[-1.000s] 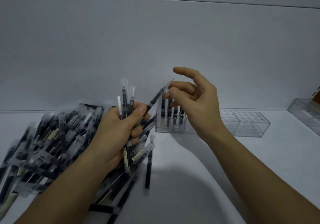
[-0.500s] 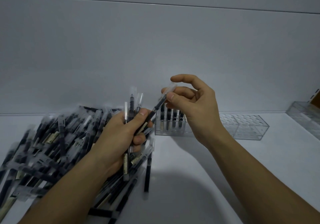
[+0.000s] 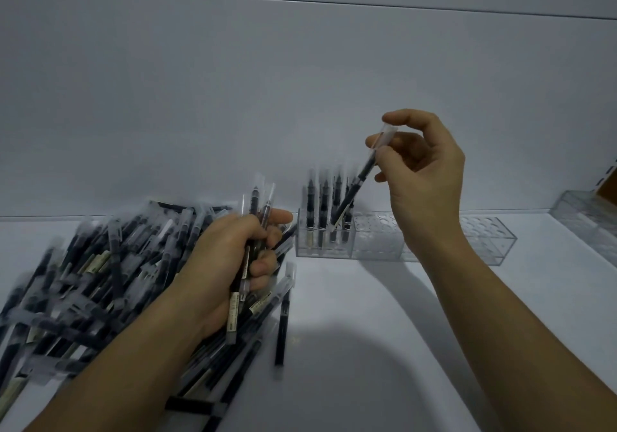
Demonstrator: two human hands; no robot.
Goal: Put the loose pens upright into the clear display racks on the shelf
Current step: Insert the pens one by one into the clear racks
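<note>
1. Heaped loose on the white shelf (image 3: 367,348), at left: pile of dark pens (image 3: 100,281)
2. Just above the pile's right edge: left hand (image 3: 230,258), fingers curled round a bundle of pens (image 3: 255,204), tips upward
3. Farther and higher: right hand (image 3: 424,171), thumb and fingertips pinching one pen (image 3: 355,191), tilted, lower end at the top of the clear rack (image 3: 484,241)
4. Standing upright in the rack's left end: several pens (image 3: 322,218)
5. At the far right edge: second clear rack (image 3: 587,221)

Pens in the heap (image 3: 100,274) black with clear caps and beige labels; display rack (image 3: 434,241) clear, unpatterned; shelf (image 3: 384,314) and back wall (image 3: 300,97) plain white.
</note>
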